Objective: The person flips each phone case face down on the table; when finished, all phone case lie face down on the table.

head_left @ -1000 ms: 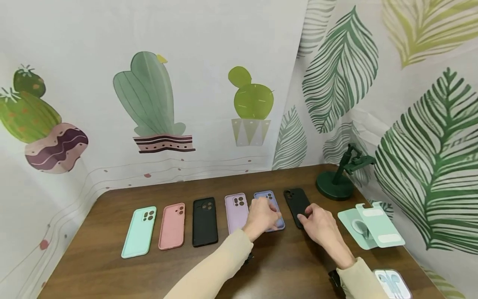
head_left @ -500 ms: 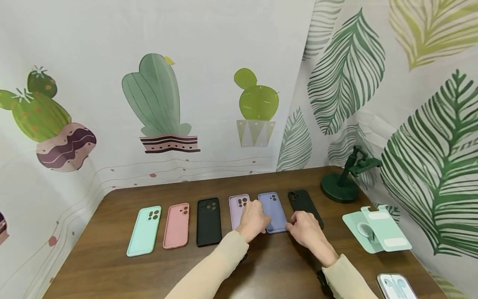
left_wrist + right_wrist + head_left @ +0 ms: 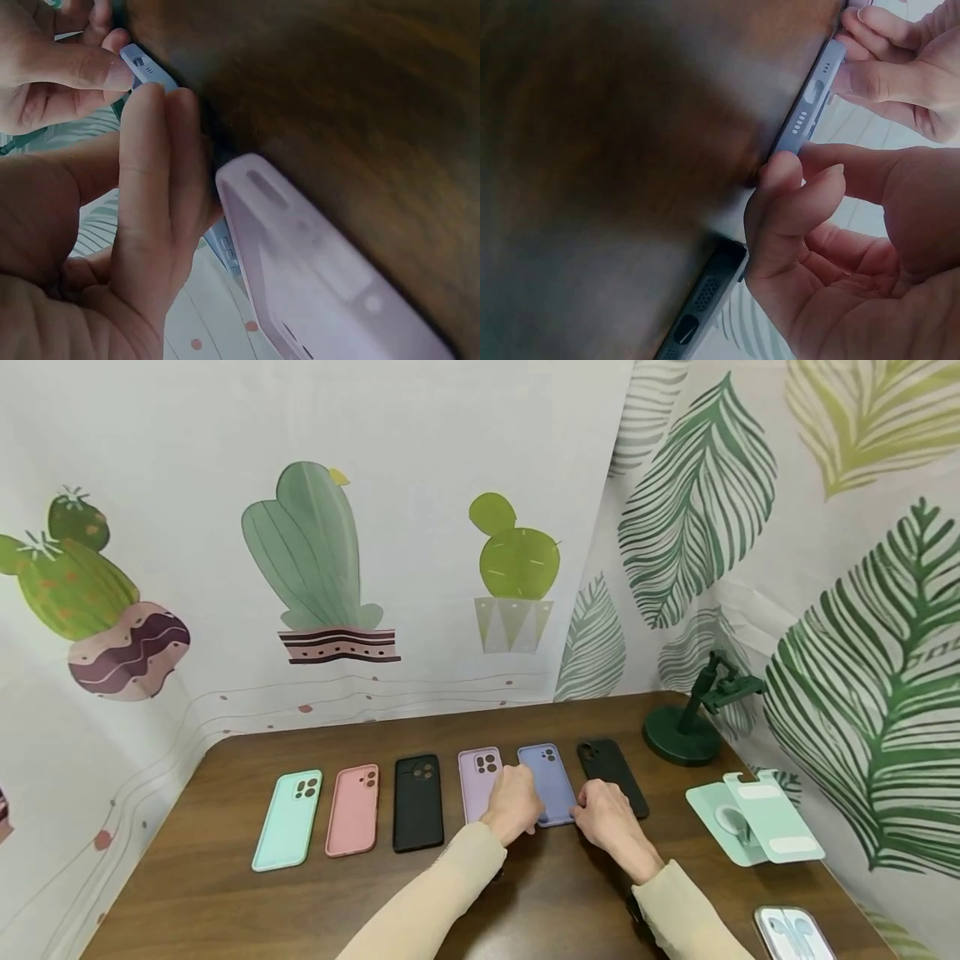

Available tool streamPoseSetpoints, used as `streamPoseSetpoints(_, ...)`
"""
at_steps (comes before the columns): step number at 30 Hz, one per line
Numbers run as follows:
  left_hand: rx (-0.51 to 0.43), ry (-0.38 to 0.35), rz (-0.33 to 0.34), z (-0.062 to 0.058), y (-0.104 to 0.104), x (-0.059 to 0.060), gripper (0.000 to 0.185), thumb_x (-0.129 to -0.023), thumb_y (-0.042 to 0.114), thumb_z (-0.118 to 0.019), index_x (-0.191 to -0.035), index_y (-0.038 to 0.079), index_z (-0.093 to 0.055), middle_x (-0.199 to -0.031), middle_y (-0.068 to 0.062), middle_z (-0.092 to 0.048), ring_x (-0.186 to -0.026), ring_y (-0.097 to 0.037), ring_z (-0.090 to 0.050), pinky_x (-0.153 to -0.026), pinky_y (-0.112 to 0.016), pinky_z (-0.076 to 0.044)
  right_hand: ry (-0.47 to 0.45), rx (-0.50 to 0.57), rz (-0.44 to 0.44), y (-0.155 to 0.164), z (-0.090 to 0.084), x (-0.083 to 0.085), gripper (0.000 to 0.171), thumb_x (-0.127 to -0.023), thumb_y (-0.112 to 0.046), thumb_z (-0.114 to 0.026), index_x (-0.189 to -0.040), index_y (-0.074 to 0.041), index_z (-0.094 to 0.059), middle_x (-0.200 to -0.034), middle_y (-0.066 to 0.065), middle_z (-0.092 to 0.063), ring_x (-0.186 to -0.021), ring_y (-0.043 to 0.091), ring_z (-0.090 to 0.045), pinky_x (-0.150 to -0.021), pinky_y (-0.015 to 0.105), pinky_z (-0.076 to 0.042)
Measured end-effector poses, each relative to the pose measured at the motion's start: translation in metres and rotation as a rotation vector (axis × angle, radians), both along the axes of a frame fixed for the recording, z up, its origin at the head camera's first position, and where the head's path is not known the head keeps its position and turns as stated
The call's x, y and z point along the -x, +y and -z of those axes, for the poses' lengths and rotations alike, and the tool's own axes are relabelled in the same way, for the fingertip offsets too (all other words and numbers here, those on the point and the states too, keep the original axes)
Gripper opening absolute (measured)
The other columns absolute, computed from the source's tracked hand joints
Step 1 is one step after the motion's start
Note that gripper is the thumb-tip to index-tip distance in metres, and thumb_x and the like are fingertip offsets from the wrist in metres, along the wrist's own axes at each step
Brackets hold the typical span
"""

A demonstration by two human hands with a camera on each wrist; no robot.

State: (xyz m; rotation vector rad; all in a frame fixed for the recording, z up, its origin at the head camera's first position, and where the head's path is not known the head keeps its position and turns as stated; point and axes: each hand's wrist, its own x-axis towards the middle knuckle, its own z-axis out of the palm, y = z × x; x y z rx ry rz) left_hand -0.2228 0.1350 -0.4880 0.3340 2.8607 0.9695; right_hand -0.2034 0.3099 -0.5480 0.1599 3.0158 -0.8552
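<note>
A periwinkle-blue phone case (image 3: pixel 551 787) lies on the table, its camera cutouts at the far end. My left hand (image 3: pixel 515 802) is at its near left corner, fingers curled, partly covering the lilac phone case (image 3: pixel 476 768) beside it. At the blue case's near right corner is my right hand (image 3: pixel 611 818). In the left wrist view, my left fingers (image 3: pixel 146 165) bend against the blue case's edge. The right wrist view has my right fingers (image 3: pixel 780 195) pinching the other corner. A black phone case (image 3: pixel 617 774) lies just beyond the right hand.
Further left lie another black case (image 3: pixel 418 806), a pink case (image 3: pixel 352 812) and a mint case (image 3: pixel 288 822). A dark green stand (image 3: pixel 681 735), a mint folding holder (image 3: pixel 772 822) and boxed earphones (image 3: pixel 793 935) are on the right. Patterned cloth (image 3: pixel 420 527) hangs behind.
My right hand has moved left from the black case to the blue case's right corner. My left hand has shifted from over the blue case to its left corner. The view has shifted slightly.
</note>
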Motion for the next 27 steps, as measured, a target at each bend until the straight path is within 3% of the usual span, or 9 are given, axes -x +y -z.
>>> streamPoseSetpoints(2,-0.001,-0.020,-0.005,-0.003,0.001,-0.002,0.005,-0.080,-0.011,-0.079,-0.083,-0.010,-0.075,-0.041,-0.005,-0.060,-0.031,-0.014,-0.060,-0.039,-0.024,-0.053,-0.012,0.004,-0.009,-0.001,-0.001,0.000,0.051,-0.095,-0.012,-0.074,-0.055,-0.019,-0.043,-0.052,-0.007,-0.036,-0.050,0.012,-0.041,-0.047,0.025,-0.029)
streamPoseSetpoints(4,0.017,-0.016,-0.004,0.009,0.002,0.004,0.006,-0.080,-0.010,-0.078,-0.084,-0.007,-0.076,-0.043,-0.003,-0.061,-0.033,-0.012,-0.061,-0.040,-0.024,-0.053,-0.011,0.004,-0.019,-0.003,-0.007,-0.002,0.052,-0.093,-0.009,-0.072,-0.054,-0.020,-0.040,-0.052,-0.008,-0.031,-0.049,0.012,-0.036,-0.046,0.025,-0.026)
streamPoseSetpoints(9,0.016,-0.024,-0.009,0.009,0.004,0.003,0.007,-0.080,-0.012,-0.076,-0.082,-0.005,-0.076,-0.042,-0.002,-0.061,-0.033,-0.012,-0.060,-0.039,-0.024,-0.052,-0.021,0.009,-0.013,-0.014,-0.037,-0.018,0.049,-0.089,-0.001,-0.067,-0.054,-0.019,-0.037,-0.054,-0.008,-0.028,-0.054,0.013,-0.033,-0.049,0.026,-0.025)
streamPoseSetpoints(11,-0.001,-0.040,-0.014,0.002,0.004,0.000,0.006,-0.080,-0.013,-0.076,-0.081,-0.007,-0.075,-0.041,-0.003,-0.060,-0.032,-0.012,-0.059,-0.038,-0.024,-0.052,-0.017,0.013,-0.009,-0.015,-0.041,-0.020,0.047,-0.089,-0.001,-0.067,-0.054,-0.019,-0.040,-0.055,-0.007,-0.030,-0.055,0.014,-0.035,-0.050,0.026,-0.026)
streamPoseSetpoints(14,0.026,-0.020,-0.013,0.023,0.006,0.011,0.006,-0.080,-0.009,-0.077,-0.083,-0.004,-0.077,-0.041,-0.001,-0.060,-0.032,-0.011,-0.060,-0.038,-0.023,-0.052,0.003,0.006,0.010,-0.011,-0.032,-0.017,0.040,-0.090,-0.006,-0.071,-0.058,-0.016,-0.049,-0.057,-0.004,-0.041,-0.056,0.016,-0.044,-0.050,0.027,-0.031)
streamPoseSetpoints(17,0.058,-0.018,-0.006,0.045,0.008,0.025,0.007,-0.079,-0.006,-0.078,-0.085,-0.003,-0.078,-0.041,0.000,-0.060,-0.032,-0.010,-0.059,-0.038,-0.022,-0.051,0.015,-0.010,0.024,-0.001,-0.008,-0.005,0.026,-0.090,-0.013,-0.075,-0.069,-0.014,-0.060,-0.066,0.000,-0.055,-0.061,0.018,-0.053,-0.051,0.028,-0.038)
streamPoseSetpoints(19,0.078,-0.021,-0.001,0.051,0.009,0.029,0.008,-0.079,-0.005,-0.079,-0.086,-0.002,-0.079,-0.041,0.001,-0.061,-0.032,-0.010,-0.060,-0.038,-0.021,-0.051,0.019,-0.016,0.041,0.000,-0.006,-0.003,0.020,-0.090,-0.016,-0.077,-0.075,-0.012,-0.064,-0.072,0.003,-0.061,-0.065,0.020,-0.057,-0.054,0.030,-0.041)
streamPoseSetpoints(24,0.084,-0.021,0.020,0.052,0.008,0.029,0.007,-0.079,-0.005,-0.079,-0.083,0.001,-0.078,-0.040,0.002,-0.060,-0.032,-0.008,-0.059,-0.038,-0.020,-0.050,0.031,-0.009,0.078,0.001,-0.008,-0.003,0.018,-0.089,-0.021,-0.080,-0.078,-0.012,-0.068,-0.078,0.004,-0.065,-0.071,0.021,-0.059,-0.059,0.033,-0.045)
streamPoseSetpoints(27,0.052,-0.018,0.034,0.045,0.006,0.024,0.006,-0.079,-0.005,-0.079,-0.081,0.001,-0.077,-0.040,0.001,-0.060,-0.031,-0.009,-0.059,-0.037,-0.021,-0.049,0.031,0.005,0.099,0.002,-0.006,-0.002,0.015,-0.089,-0.022,-0.080,-0.081,-0.013,-0.072,-0.081,0.003,-0.068,-0.075,0.020,-0.062,-0.063,0.034,-0.048)
